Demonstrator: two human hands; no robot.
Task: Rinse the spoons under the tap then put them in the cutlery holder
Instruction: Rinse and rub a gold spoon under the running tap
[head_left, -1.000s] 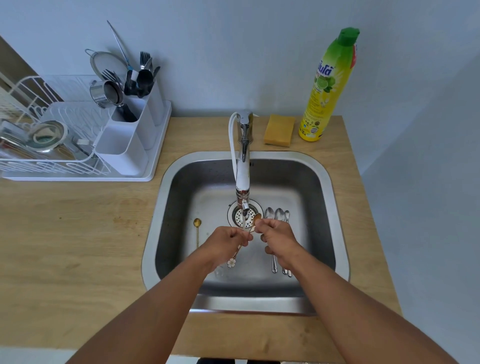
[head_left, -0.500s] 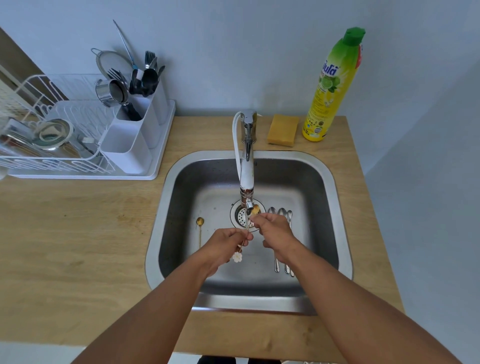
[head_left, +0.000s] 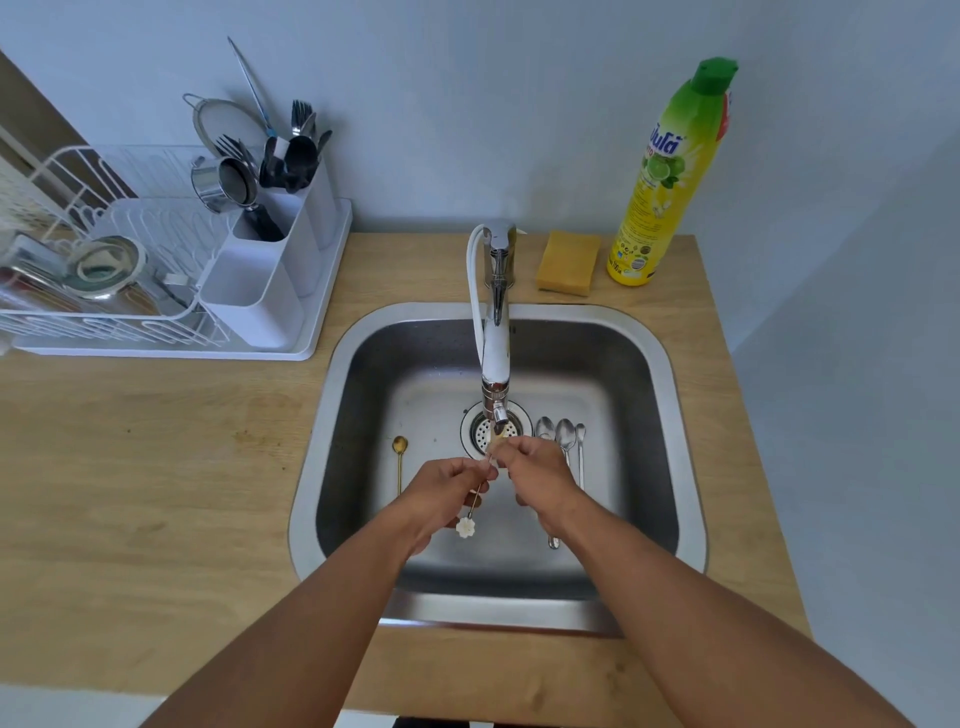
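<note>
Pale blue-grey walls meet a wooden worktop (head_left: 156, 493) that carries a steel sink (head_left: 680, 415) at its centre. At the worktop's back left corner stands a white dish rack (head_left: 156, 332) holding metal items; on its right side is the white cutlery holder (head_left: 270, 280), with forks and dark utensils in its rear compartments. At the back right edge stands a yellow detergent bottle (head_left: 665, 176) with a green cap, and just beside it, toward the tap, lies a yellow sponge (head_left: 567, 262). The tap (head_left: 496, 332) rises from the sink's back rim, its spout ending over the drain (head_left: 480, 428). Both forearms reach over the sink's front rim. The left hand (head_left: 441, 493) pinches the thin handle of a gold spoon (head_left: 475, 501) whose white flower end hangs below the fingers; the right hand (head_left: 535, 473) pinches the bowl end just under the spout. Three silver spoons (head_left: 563, 434) lie side by side on the sink floor right of the drain, partly hidden by the right hand. Another gold spoon (head_left: 399, 460) lies on the floor left of the drain.
</note>
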